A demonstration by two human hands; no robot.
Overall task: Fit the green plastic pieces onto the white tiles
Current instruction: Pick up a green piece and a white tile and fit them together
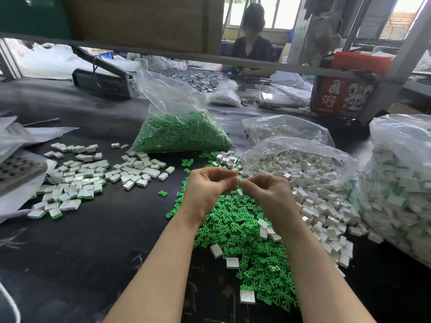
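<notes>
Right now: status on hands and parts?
Left hand and right hand together, fingers pinching a small piece between them, mostly hidden. Loose green pieces below; white tiles right. Nothing blocking.

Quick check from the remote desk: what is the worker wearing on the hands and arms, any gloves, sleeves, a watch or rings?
Nothing is worn. The left hand and right hand are bare, without gloves or finger cots. Both forearms are uncovered right down to the bottom edge of the head view, so no sleeve shows. No watch, bracelet or ring is visible on the sides that face the camera.

Both hands, left (207, 190) and right (268, 197), pinch a small piece together above the green pieces (245, 241)
</notes>
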